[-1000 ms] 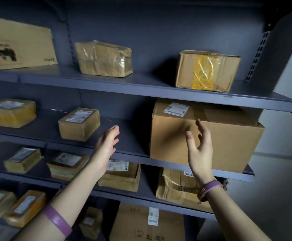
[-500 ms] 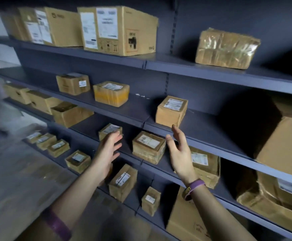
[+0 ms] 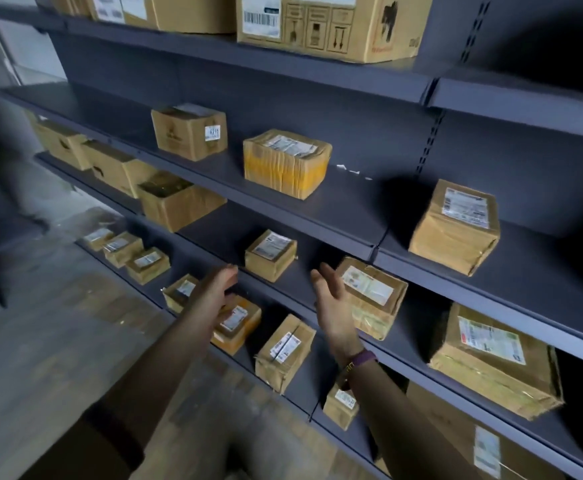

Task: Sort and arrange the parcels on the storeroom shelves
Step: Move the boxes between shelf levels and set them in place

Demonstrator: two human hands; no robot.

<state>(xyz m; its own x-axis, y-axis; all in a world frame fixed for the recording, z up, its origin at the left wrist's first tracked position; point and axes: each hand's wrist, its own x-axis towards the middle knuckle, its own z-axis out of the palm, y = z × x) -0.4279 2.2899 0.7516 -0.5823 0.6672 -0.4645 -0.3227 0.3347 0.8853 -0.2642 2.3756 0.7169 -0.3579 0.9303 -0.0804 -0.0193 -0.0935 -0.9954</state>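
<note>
My left grip (image 3: pixel 214 292) and right grip (image 3: pixel 331 306) hover empty, fingers relaxed, before the shelves (image 3: pixel 345 202), a small parcel (image 3: pixel 271 254) at twelve o'clock between them, a taped parcel (image 3: pixel 376 299) at three o'clock of the right.

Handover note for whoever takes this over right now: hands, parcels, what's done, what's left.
Left hand: open, empty, raised in front of the shelves.
Right hand: open, empty, in front of the flat labelled parcel; contact unclear.
Small labelled parcel: on the shelf between and just above both hands, untouched.
Yellow-taped parcel: one shelf up. Other parcels are spread over all levels with gaps.
Done: cannot tell from this view.
Left: no parcel in hand; the small one looks like the next pick.
</note>
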